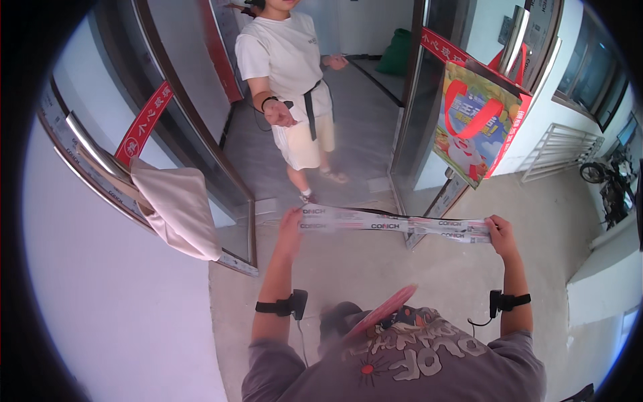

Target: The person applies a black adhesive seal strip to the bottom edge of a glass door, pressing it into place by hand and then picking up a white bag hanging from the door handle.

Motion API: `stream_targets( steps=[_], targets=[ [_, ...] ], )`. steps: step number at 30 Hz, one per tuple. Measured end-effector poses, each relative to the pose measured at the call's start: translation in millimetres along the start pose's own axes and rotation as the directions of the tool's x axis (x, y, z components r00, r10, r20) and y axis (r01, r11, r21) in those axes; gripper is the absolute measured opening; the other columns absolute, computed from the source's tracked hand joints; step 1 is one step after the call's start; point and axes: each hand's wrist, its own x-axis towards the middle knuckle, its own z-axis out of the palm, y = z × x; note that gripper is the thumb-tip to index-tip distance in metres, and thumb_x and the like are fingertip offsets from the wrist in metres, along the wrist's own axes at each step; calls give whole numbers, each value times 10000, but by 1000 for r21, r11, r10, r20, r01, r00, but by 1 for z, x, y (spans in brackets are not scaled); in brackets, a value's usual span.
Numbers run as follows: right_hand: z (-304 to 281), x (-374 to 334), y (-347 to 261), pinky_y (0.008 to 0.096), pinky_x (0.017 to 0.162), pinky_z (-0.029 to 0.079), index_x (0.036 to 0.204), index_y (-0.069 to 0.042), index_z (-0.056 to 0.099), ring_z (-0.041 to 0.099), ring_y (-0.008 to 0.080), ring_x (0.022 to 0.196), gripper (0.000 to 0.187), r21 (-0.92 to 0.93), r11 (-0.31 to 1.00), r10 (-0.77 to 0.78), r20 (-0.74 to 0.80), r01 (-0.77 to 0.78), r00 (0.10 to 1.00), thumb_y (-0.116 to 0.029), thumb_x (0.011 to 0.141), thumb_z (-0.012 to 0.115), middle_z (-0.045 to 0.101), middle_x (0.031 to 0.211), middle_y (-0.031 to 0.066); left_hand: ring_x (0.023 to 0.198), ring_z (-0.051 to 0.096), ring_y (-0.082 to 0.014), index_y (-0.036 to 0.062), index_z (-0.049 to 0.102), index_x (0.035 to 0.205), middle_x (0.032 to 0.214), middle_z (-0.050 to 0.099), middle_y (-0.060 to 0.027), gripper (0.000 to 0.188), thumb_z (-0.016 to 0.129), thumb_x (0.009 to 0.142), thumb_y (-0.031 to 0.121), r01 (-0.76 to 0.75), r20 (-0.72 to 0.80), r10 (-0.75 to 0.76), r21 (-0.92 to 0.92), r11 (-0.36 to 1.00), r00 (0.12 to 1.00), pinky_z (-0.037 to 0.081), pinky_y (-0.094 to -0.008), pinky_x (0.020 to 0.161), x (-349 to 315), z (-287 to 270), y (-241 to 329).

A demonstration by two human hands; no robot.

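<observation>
A long white strip of printed protective film (385, 223) stretches level between my two hands, in front of me at the doorway. Its left end is gripped by my left hand (291, 226), whose fingers are closed and slightly blurred. At the other end, my right hand (498, 234) pinches the film between thumb and fingers. The strip looks creased and folded along its length, with a dark upper edge. Below it, close to my shirt, is a flat pinkish-red thing (388, 307) whose kind I cannot make out.
Beyond the film, a person (288, 74) in white stands inside the doorway. Glass doors stand open on both sides; a pale cloth bag (177, 208) hangs on the left handle (94, 151), a colourful shopping bag (479, 124) on the right door. A white metal rack (559, 153) and a motorbike (609, 177) stand farther right.
</observation>
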Motion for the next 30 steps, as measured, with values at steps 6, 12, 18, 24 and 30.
stream_targets(
  steps=[6, 12, 18, 24, 30],
  targets=[
    [20, 4, -35, 231, 454, 322, 697, 6, 501, 369, 68, 514, 203, -57, 994, 105, 161, -97, 981, -153, 815, 458, 410, 550, -13, 562, 406, -47, 68, 459, 701, 647, 476, 22, 183, 471, 829, 198, -233, -97, 245, 120, 965, 965, 321, -183, 482, 35, -31, -4],
    [36, 6, -64, 227, 434, 322, 678, 5, 494, 372, 64, 490, 223, 5, 962, 263, 239, -272, 935, -160, 821, 450, 399, 526, -14, 468, 329, -65, 23, 378, 603, 512, 378, 0, 304, 485, 824, 202, -525, 1, 586, 446, 725, 811, 302, -217, 410, 67, -50, 22],
    [75, -15, -32, 220, 330, 317, 640, -46, 508, 391, 56, 378, 234, -54, 998, 50, 114, -44, 992, -179, 823, 447, 397, 469, -19, 443, 411, -153, 4, 381, 625, 502, 408, -98, 299, 508, 803, 207, -497, 113, 594, 682, 537, 797, 348, -321, 426, 76, -76, 41],
    [86, -50, -52, 230, 398, 350, 713, -19, 559, 418, 59, 452, 193, 77, 965, 238, 135, -249, 962, -170, 801, 478, 459, 519, -4, 427, 445, -256, -4, 431, 650, 507, 470, -148, 275, 520, 787, 217, -529, 182, 635, 742, 412, 750, 382, -327, 434, 90, -99, 10],
    [98, -40, -48, 235, 529, 383, 764, 0, 559, 438, 74, 577, 185, 178, 955, 174, 307, -236, 936, -155, 806, 467, 490, 595, 10, 463, 453, -109, 31, 513, 748, 568, 497, -46, 161, 540, 768, 188, -416, -135, 523, 456, 787, 841, 359, -268, 400, 83, -121, 14]
  ],
)
